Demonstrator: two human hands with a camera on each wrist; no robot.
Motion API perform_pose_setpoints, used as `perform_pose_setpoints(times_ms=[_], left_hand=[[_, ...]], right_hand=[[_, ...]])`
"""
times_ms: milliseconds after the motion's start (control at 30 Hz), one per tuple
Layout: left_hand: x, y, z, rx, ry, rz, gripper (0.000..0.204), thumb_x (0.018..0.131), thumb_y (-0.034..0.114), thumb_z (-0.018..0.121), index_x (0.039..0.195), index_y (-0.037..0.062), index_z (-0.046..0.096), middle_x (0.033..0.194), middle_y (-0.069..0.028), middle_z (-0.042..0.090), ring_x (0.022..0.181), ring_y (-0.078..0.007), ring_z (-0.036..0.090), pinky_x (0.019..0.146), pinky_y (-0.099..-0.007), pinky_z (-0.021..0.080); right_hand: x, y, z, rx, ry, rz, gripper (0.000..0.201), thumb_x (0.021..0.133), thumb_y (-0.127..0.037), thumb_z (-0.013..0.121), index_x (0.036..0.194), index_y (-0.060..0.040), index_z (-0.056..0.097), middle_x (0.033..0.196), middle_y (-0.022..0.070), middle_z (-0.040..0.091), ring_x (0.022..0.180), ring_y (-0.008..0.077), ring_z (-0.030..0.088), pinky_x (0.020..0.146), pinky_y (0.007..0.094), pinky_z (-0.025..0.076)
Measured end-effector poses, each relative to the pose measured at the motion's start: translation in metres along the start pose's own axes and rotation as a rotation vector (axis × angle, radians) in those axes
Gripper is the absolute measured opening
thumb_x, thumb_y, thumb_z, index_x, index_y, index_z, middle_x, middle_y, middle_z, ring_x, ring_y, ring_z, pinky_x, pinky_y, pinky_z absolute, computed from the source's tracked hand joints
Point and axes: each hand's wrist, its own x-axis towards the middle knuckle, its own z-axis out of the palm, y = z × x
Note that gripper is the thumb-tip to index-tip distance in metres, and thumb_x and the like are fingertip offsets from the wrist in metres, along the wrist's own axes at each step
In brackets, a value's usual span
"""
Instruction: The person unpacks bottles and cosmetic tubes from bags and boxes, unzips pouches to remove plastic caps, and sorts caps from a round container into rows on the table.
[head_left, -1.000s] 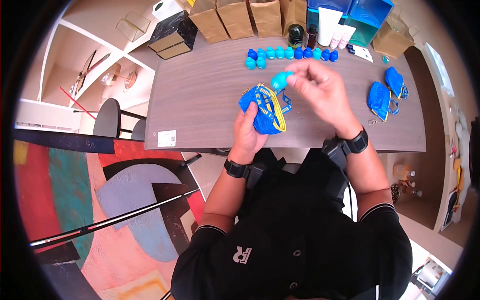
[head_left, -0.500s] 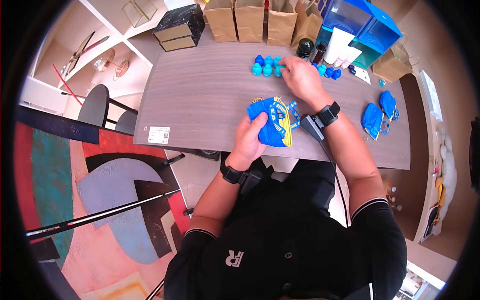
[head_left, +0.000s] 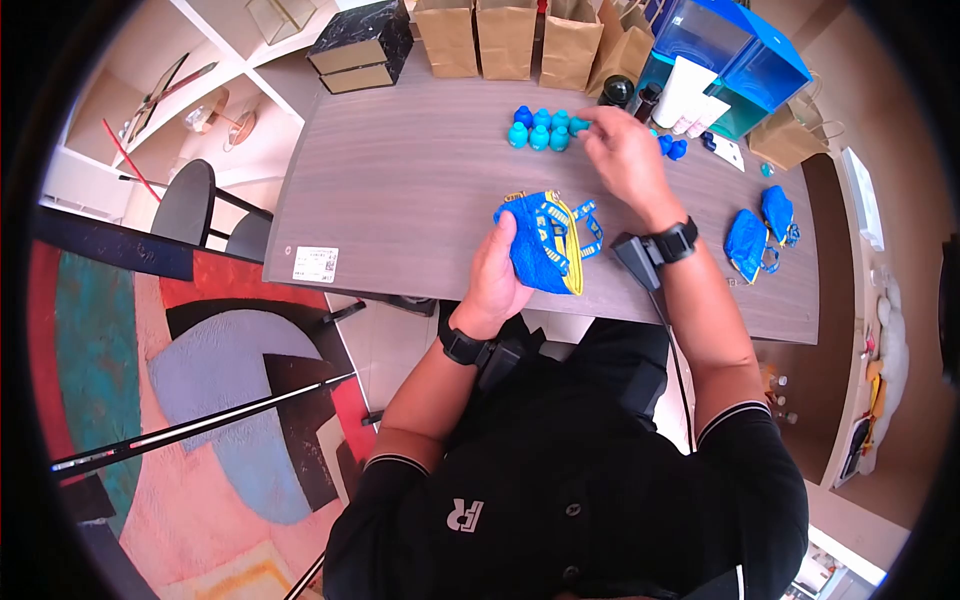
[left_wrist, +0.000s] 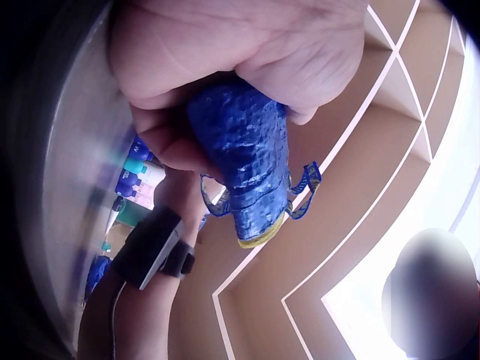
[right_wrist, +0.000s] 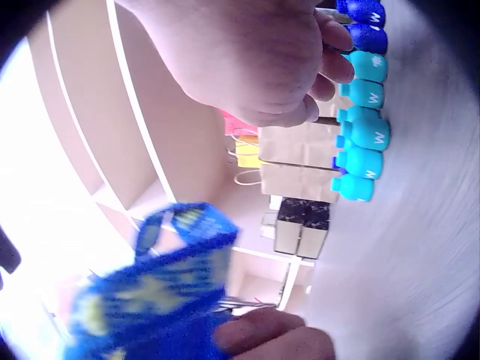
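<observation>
My left hand (head_left: 497,278) grips a small blue zip pouch (head_left: 537,250) with yellow trim and patterned straps, thumb on its near side. Seen from the left wrist, the bulging pouch (left_wrist: 251,157) hangs between fingers and palm. Over the rows of small bottles at the back of the table is my right hand (head_left: 630,165), its fingers loosely bent. A teal bottle (head_left: 559,139) stands at the front row's right end, just left of the fingertips. In the right wrist view those fingers (right_wrist: 337,66) hold nothing and overlap the row; part of it is hidden in the head view.
Two more blue pouches (head_left: 745,245) lie at the table's right. Paper bags (head_left: 510,40), a black marbled box (head_left: 360,50), white tubes (head_left: 686,88) and a blue clear case (head_left: 740,50) line the back edge. A label (head_left: 316,264) marks the front left corner.
My right hand carried a teal bottle from above the pouch to the front row, let it go there and drew slightly right. The left hand still holds the pouch, now lower in the head view.
</observation>
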Motion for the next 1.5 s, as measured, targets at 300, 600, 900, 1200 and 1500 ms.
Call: perform_pose_setpoints(times_ms=[300, 600, 900, 1200, 1500], left_hand=[[0.005, -0.003, -0.01, -0.194, 0.165, -0.092, 0.057, 0.103, 0.063, 0.039, 0.129, 0.0177, 0.061, 0.112, -0.0062, 0.067, 0.094, -0.0244, 0.067, 0.073, -0.0419, 0.053], [0.002, -0.003, -0.009, -0.018, 0.015, 0.009, 0.061, 0.107, 0.057, 0.036, 0.14, 0.0067, 0.05, 0.13, -0.0107, 0.062, 0.119, -0.0239, 0.062, 0.103, -0.0431, 0.051], [0.002, -0.005, -0.009, 0.038, -0.011, 0.042, 0.058, 0.109, 0.05, 0.036, 0.139, 0.0018, 0.05, 0.129, -0.0126, 0.063, 0.118, -0.0233, 0.064, 0.102, -0.0408, 0.053], [0.003, -0.011, -0.017, 0.076, -0.076, 0.085, 0.056, 0.107, 0.045, 0.044, 0.142, 0.0019, 0.049, 0.134, -0.0115, 0.061, 0.12, -0.022, 0.062, 0.105, -0.0405, 0.051], [0.002, -0.011, -0.013, 0.116, -0.025, 0.092, 0.053, 0.108, 0.044, 0.043, 0.141, 0.0031, 0.049, 0.134, -0.0109, 0.062, 0.121, -0.0212, 0.062, 0.105, -0.04, 0.05]], right_hand=[[-0.069, -0.068, -0.065, 0.466, -0.009, -0.117, 0.015, 0.085, -0.004, 0.073, 0.1, -0.0037, 0.072, 0.087, 0.0092, 0.065, 0.073, 0.0222, 0.064, 0.068, 0.0315, 0.053], [-0.085, -0.094, -0.048, 0.127, -0.219, -0.22, 0.023, 0.073, -0.011, 0.078, 0.096, -0.0098, 0.072, 0.082, 0.0067, 0.06, 0.077, 0.0294, 0.065, 0.067, 0.0403, 0.053], [-0.085, -0.078, -0.039, 0.114, -0.214, -0.307, 0.016, 0.072, -0.013, 0.076, 0.087, -0.0102, 0.07, 0.08, 0.0072, 0.059, 0.076, 0.0309, 0.064, 0.067, 0.0428, 0.052], [-0.085, -0.075, -0.029, 0.049, -0.068, -0.341, 0.009, 0.075, -0.017, 0.074, 0.077, -0.0127, 0.067, 0.07, 0.0048, 0.057, 0.067, 0.0284, 0.064, 0.061, 0.0431, 0.052], [-0.085, -0.068, -0.023, 0.06, -0.02, -0.402, 0.008, 0.076, -0.014, 0.075, 0.079, -0.0116, 0.068, 0.07, 0.0051, 0.057, 0.064, 0.0263, 0.063, 0.058, 0.0396, 0.05]])
